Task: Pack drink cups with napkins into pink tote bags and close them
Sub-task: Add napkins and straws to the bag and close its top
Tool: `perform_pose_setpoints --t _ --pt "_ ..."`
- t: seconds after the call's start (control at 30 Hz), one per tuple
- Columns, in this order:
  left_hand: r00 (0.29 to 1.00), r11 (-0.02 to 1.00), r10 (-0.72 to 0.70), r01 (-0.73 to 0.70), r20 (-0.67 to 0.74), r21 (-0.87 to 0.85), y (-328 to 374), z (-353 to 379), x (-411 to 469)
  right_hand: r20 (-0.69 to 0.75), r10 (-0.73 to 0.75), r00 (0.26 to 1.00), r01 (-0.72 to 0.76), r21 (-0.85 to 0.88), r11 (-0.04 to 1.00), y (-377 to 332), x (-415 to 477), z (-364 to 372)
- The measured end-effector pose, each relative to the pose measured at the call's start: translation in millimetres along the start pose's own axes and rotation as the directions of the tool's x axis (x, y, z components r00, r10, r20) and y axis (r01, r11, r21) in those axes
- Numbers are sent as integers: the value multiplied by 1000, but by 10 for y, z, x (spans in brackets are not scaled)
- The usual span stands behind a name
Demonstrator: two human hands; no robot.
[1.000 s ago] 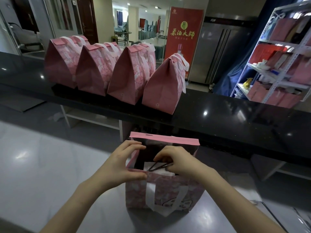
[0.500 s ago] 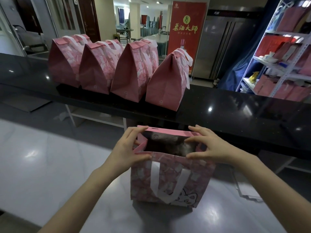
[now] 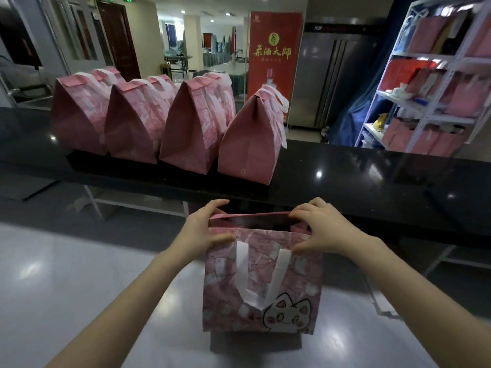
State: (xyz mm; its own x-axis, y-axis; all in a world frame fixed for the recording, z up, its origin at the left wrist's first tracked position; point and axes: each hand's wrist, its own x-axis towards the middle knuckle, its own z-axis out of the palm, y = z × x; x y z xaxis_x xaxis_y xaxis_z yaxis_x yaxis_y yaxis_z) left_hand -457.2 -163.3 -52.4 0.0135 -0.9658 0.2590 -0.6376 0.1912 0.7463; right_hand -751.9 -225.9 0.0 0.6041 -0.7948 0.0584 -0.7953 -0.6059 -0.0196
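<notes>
Narrower than half a second ago, the mouth of the pink tote bag (image 3: 301, 274), upright at lower centre on the pale counter (image 3: 79, 274), is pinched at its corners by left hand (image 3: 204, 232) and right hand (image 3: 324, 229).

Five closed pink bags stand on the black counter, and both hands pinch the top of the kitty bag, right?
Not five. The head view shows four closed pink tote bags on the black counter. The rest is right: the left hand and the right hand both pinch the top edge of the cat-print tote bag.
</notes>
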Motion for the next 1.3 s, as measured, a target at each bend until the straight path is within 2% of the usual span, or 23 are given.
perform_pose_setpoints --t 0.07,0.17,0.37,0.43,0.57,0.73,0.8,0.87,0.97,1.07,1.3 --pt "1000 1000 -8 8 -21 28 -29 -9 -8 -92 -23 995 26 34 999 -12 -38 22" --pt "994 1000 -10 13 -106 25 -59 22 -73 -134 -5 991 30 185 982 -66 -189 130" --pt "982 997 64 -55 -177 55 -34 79 -273 -220 147 964 -43 416 908 -139 -379 313" --pt "988 996 56 -46 -143 70 -38 5 -323 -229 153 961 -47 411 911 -134 -408 327" --pt "999 998 -8 6 32 66 19 -192 -411 -224 74 972 1 315 949 -164 -456 355" --pt "977 970 -57 6 204 242 128 -255 -497 -167 60 984 -7 302 953 -141 -523 359" --pt "966 932 -44 -52 256 359 164 -240 -530 -117 46 992 -4 334 943 -116 -568 336" --pt "972 893 32 -132 233 430 217 -198 -561 -96 55 994 -16 375 927 -93 -611 304" --pt "987 891 139 -161 81 424 312 -91 -577 -84 114 990 -66 438 897 -109 -641 280" --pt "993 928 104 -114 47 356 379 40 -602 -108 149 983 -88 434 897 -184 -633 302" --pt "993 921 117 -115 16 371 401 92 -601 -104 183 978 -131 380 916 -258 -599 252"
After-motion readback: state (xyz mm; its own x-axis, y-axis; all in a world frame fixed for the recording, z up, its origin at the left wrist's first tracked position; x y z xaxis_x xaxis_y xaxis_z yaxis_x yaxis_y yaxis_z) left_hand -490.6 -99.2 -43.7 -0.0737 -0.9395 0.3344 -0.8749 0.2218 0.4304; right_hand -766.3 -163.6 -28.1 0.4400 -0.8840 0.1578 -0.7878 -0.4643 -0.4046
